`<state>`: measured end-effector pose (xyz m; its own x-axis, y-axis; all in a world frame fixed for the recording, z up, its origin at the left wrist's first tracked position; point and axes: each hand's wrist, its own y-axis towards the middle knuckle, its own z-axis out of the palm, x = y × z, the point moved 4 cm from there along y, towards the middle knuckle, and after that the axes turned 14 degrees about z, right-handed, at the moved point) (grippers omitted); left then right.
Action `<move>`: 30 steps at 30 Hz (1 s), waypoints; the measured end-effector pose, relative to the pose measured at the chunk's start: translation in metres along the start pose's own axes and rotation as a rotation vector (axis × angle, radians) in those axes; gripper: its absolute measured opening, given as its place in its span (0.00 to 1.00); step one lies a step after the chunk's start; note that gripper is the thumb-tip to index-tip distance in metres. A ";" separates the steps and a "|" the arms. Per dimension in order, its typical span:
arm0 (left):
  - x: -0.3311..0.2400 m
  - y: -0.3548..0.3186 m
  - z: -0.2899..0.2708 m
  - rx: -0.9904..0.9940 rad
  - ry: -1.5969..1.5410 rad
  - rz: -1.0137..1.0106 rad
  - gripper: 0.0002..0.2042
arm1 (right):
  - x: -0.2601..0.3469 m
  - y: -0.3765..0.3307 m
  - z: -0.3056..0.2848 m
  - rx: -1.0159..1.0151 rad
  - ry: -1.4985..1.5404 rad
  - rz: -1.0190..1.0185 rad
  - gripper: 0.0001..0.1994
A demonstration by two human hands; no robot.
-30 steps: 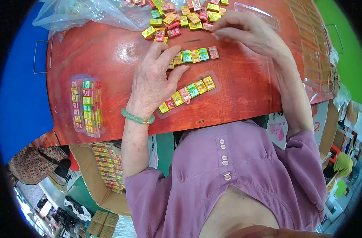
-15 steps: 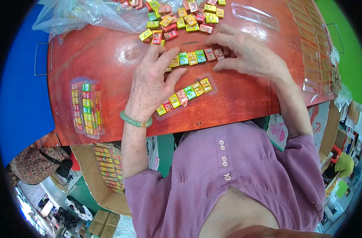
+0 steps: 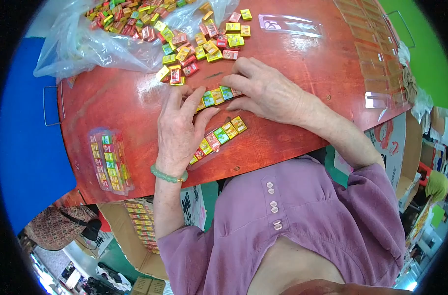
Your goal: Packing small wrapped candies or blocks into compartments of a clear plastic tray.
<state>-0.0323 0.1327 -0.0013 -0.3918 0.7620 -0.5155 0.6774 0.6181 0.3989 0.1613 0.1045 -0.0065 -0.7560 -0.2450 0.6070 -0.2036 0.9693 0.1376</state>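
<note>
Step in hand, by the look: lining up small sweets in rows on red table (image 3: 135, 103). Left hand (image 3: 177, 132) flat, fingers together, tips at upper row (image 3: 216, 96) w/ thumb spread beside it. Right hand (image 3: 266, 91) fingers curled, closed over same row's right end, pressing not gripping. Lower row (image 3: 219, 137) done, just below, partly under left palm. Loose pile (image 3: 204, 42) above, spilling from bag (image 3: 86, 44). Filled tray (image 3: 108, 160) far left; empty trays (image 3: 293, 24) top right. Next, likely: squaring row ends, light even push, no toppling
</note>
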 end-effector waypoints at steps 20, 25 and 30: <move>-0.038 0.078 0.025 -0.030 0.160 0.240 0.14 | -0.027 -0.023 -0.061 -0.285 -0.071 0.062 0.13; -0.040 0.148 0.066 -0.048 0.118 0.387 0.13 | -0.079 -0.025 -0.104 -0.416 -0.179 0.183 0.13; -0.028 0.184 0.096 -0.001 0.165 0.377 0.12 | -0.115 -0.014 -0.119 -0.368 -0.210 0.259 0.14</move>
<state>0.1633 0.2066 0.0138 -0.2112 0.9557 -0.2048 0.7920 0.2901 0.5371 0.3252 0.1211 0.0152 -0.8694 0.0428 0.4923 0.2119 0.9322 0.2933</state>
